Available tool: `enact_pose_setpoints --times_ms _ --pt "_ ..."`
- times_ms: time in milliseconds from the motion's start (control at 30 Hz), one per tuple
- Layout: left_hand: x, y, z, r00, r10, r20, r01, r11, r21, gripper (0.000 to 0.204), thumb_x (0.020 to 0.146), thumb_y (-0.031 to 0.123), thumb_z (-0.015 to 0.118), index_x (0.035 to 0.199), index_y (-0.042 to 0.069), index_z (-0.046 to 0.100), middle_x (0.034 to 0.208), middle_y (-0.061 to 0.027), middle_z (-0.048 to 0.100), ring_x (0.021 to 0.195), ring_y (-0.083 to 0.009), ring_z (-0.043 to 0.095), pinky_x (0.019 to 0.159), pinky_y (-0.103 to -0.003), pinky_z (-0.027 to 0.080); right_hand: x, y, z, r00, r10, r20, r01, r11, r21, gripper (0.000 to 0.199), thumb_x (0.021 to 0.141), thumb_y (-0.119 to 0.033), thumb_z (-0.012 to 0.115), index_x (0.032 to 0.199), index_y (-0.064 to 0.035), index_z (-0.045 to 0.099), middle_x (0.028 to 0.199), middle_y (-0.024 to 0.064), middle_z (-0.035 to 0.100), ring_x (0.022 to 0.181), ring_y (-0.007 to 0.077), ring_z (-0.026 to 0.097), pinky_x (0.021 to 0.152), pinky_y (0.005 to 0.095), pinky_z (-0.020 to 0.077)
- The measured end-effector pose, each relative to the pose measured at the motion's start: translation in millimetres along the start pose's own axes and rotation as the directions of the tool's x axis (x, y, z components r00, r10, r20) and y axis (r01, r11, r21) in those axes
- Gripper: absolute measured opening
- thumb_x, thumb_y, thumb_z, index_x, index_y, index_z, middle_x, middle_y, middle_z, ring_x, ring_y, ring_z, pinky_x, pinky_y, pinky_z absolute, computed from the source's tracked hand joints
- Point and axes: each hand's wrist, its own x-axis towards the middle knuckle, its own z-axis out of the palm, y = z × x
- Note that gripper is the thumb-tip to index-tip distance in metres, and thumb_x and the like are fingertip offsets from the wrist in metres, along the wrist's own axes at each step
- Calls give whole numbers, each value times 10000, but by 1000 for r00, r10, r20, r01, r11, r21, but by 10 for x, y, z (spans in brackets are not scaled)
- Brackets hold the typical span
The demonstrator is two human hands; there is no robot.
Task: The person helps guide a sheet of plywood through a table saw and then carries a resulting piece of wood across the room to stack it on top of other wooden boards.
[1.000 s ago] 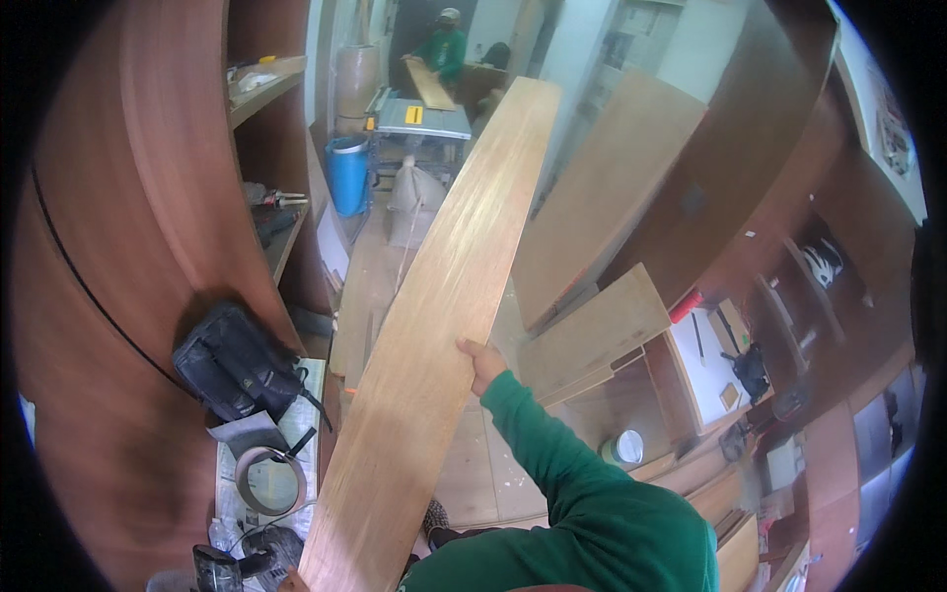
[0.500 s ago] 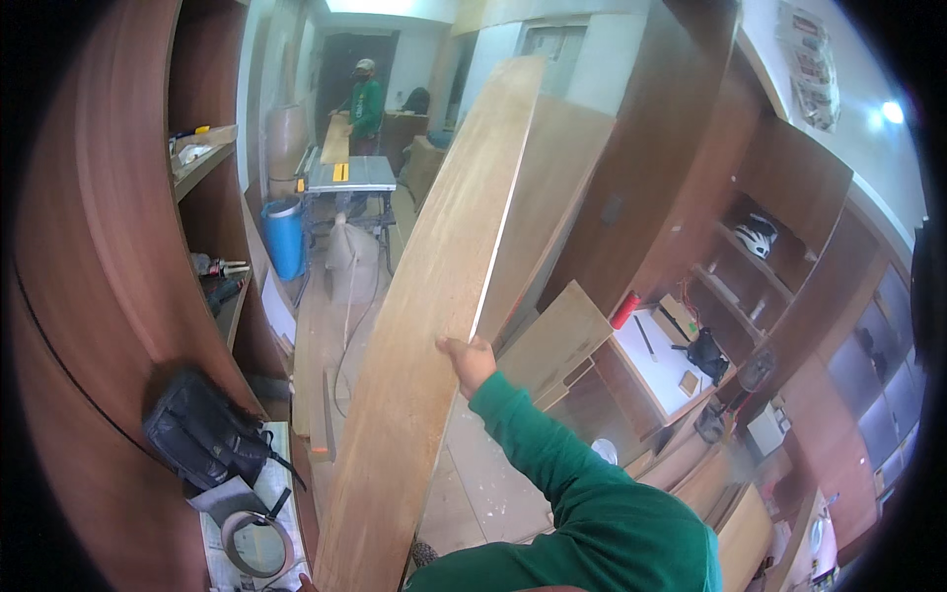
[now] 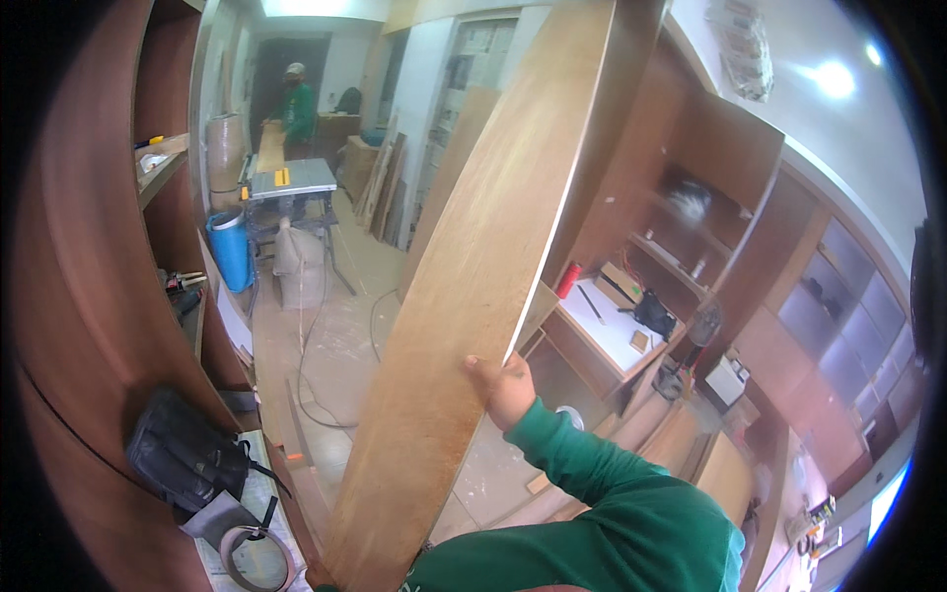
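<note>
A long, wide wooden board (image 3: pixel 464 296) stands tilted in front of me, its top leaning to the right and running out past the upper edge. My right hand (image 3: pixel 505 388) is closed on its right edge, with the thumb flat on the near face and the other fingers hidden behind. Only a small part of my left hand (image 3: pixel 318 575) shows, at the lower left edge of the board, where it grips it. Behind the board, the edge of another wooden panel (image 3: pixel 456 163) shows.
A black backpack (image 3: pixel 187 449) and a roll of edge banding (image 3: pixel 258 560) lie at lower left. Farther off stand a table saw (image 3: pixel 296 178), a blue bin (image 3: pixel 230 252) and a person (image 3: pixel 299 109) handling a plank. A white-topped desk (image 3: pixel 607 326) is at right. A cable (image 3: pixel 311 395) crosses the floor.
My view has turned right, so the saw and desk sit farther left in it. The board and my right hand have swung right, still in the same grip.
</note>
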Motion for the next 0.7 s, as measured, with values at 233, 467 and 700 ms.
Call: enact_pose_setpoints --times_ms 233,467,700 --pt "144 30 376 998 53 37 -42 970 -238 625 940 521 376 1080 -43 605 895 -192 620 791 -316 552 789 -398 446 -663 -379 -249 978 -96 -187 100 995 9 222 836 -44 594 1042 17 536 922 63 611 794 141 588 702 298 488" --pt "577 246 253 959 58 276 -31 994 -100 687 927 567 367 1181 -42 557 1011 -200 604 900 -325 542 876 -393 412 -1056 -747 -730 903 -186 -388 240 966 96 247 832 -18 576 1071 25 534 932 59 611 801 141 585 718 294 482" --pt "408 1100 58 522 -350 777 761 604 -239 741 822 598 490 1216 -27 543 1206 -226 558 1069 -351 542 926 -408 418 -1734 -861 -1709 732 -168 -660 288 954 78 270 839 -21 570 1101 27 523 1029 74 597 900 147 574 797 296 465"
